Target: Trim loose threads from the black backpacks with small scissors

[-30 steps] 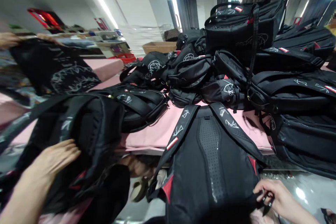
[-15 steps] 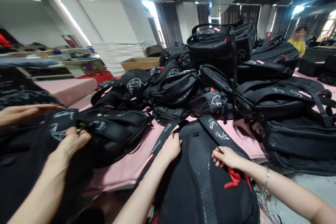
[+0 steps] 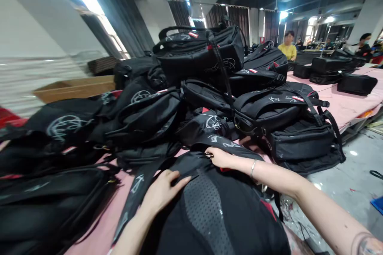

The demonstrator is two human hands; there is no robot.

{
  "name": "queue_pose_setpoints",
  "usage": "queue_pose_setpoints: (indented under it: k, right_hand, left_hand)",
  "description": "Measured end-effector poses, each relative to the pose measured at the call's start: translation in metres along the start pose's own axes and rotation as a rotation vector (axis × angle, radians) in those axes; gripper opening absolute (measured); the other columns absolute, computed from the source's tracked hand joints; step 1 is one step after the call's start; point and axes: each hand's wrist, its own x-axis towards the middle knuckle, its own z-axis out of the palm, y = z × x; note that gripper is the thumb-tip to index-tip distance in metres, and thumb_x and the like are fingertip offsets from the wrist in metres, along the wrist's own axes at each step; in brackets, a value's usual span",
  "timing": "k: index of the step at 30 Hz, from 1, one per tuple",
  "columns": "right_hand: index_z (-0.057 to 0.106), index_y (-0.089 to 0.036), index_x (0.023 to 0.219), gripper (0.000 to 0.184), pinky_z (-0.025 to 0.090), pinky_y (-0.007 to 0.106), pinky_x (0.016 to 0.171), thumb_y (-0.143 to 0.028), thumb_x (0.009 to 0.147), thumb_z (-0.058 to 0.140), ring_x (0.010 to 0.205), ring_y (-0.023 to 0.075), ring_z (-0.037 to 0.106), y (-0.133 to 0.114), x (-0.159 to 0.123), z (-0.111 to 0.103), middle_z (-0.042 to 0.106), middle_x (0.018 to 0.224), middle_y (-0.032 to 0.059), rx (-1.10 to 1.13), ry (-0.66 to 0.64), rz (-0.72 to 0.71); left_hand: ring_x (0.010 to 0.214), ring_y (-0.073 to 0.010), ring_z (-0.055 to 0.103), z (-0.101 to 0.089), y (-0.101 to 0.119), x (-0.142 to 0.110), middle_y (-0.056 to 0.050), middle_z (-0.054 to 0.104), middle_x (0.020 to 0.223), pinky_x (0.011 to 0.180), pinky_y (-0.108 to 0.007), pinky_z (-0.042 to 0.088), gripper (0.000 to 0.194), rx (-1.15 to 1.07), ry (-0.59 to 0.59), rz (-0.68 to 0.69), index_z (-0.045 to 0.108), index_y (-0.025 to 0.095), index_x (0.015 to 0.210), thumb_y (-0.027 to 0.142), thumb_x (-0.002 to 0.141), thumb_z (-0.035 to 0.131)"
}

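Note:
A black backpack [image 3: 215, 215] lies back-side up in front of me on the pink table [image 3: 98, 231], with its mesh padding facing me. My left hand [image 3: 163, 191] lies flat with the fingers stretched out on its upper left, beside a shoulder strap [image 3: 134, 191]. My right hand [image 3: 220, 157] reaches to the top edge of the backpack with its fingers curled. A small metal tool [image 3: 208, 154] shows at the fingertips. A thin bracelet sits on that wrist.
A tall pile of black backpacks [image 3: 203, 87] with white prints fills the table behind. A cardboard box [image 3: 74, 87] stands at the back left. More bags [image 3: 356, 83] lie on the far pink table. People sit in the distance, one in a yellow shirt [image 3: 289, 50]. Grey floor [image 3: 344, 175] lies at the right.
The view has swung right, and another person's hands at the left have left the picture. Both my hands have moved up the backpack toward its top edge.

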Motion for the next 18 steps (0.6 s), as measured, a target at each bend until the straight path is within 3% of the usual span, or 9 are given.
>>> queue_pose_setpoints:
  k: [4, 7, 10, 12, 15, 18]
  right_hand:
    - [0.062, -0.014, 0.079, 0.019, 0.041, 0.023, 0.071, -0.004, 0.075, 0.047, 0.077, 0.0133, 0.056, -0.029, 0.005, -0.017, 0.064, 0.084, 0.0033, 0.01, -0.128, -0.2]
    - [0.064, -0.015, 0.079, 0.018, 0.04, 0.02, 0.066, -0.014, 0.082, 0.047, 0.07, 0.0113, 0.057, -0.06, 0.003, -0.041, 0.064, 0.076, 0.0005, -0.008, -0.331, -0.34]
    - [0.066, -0.017, 0.086, 0.023, 0.04, 0.02, 0.065, -0.024, 0.087, 0.044, 0.07, 0.0108, 0.058, -0.085, -0.007, -0.059, 0.065, 0.078, 0.0, -0.038, -0.493, -0.381]
    - [0.066, -0.016, 0.086, 0.025, 0.041, 0.019, 0.065, -0.025, 0.088, 0.043, 0.069, 0.0102, 0.058, -0.095, -0.018, -0.063, 0.065, 0.075, -0.0001, -0.008, -0.505, -0.359]
    - [0.065, -0.014, 0.083, 0.024, 0.042, 0.018, 0.063, -0.016, 0.086, 0.042, 0.065, 0.0092, 0.059, -0.103, -0.034, -0.065, 0.063, 0.068, -0.0004, 0.062, -0.475, -0.344]
    - [0.065, -0.014, 0.083, 0.024, 0.042, 0.017, 0.062, -0.009, 0.082, 0.041, 0.066, 0.0094, 0.06, -0.11, -0.048, -0.072, 0.064, 0.069, -0.0002, 0.097, -0.454, -0.351]
  left_hand:
    - [0.082, -0.0165, 0.058, -0.027, 0.028, -0.046, -0.006, 0.056, 0.095, 0.074, -0.027, 0.046, 0.035, 0.003, 0.269, 0.206, 0.057, 0.018, 0.094, 0.048, 0.081, 0.045]
    - [0.069, -0.0138, 0.052, -0.042, 0.055, -0.081, -0.005, 0.053, 0.084, 0.062, -0.025, 0.043, 0.02, 0.164, 0.451, 0.322, 0.055, 0.016, 0.087, 0.032, 0.086, 0.045]
    - [0.064, -0.0139, 0.043, -0.045, 0.079, -0.111, -0.004, 0.049, 0.073, 0.058, -0.027, 0.037, 0.008, 0.285, 0.596, 0.393, 0.053, 0.014, 0.078, 0.018, 0.083, 0.049]
    - [0.065, -0.0142, 0.04, -0.041, 0.092, -0.127, -0.004, 0.049, 0.071, 0.059, -0.028, 0.035, 0.003, 0.262, 0.645, 0.468, 0.052, 0.012, 0.079, 0.01, 0.08, 0.051]
    - [0.068, -0.0146, 0.039, -0.036, 0.107, -0.146, -0.006, 0.051, 0.071, 0.062, -0.03, 0.035, 0.01, 0.173, 0.688, 0.59, 0.053, 0.009, 0.087, 0.004, 0.079, 0.048]
    - [0.066, -0.0144, 0.04, -0.042, 0.119, -0.157, -0.006, 0.053, 0.069, 0.06, -0.031, 0.037, 0.013, 0.119, 0.692, 0.655, 0.054, 0.008, 0.088, 0.004, 0.081, 0.044]
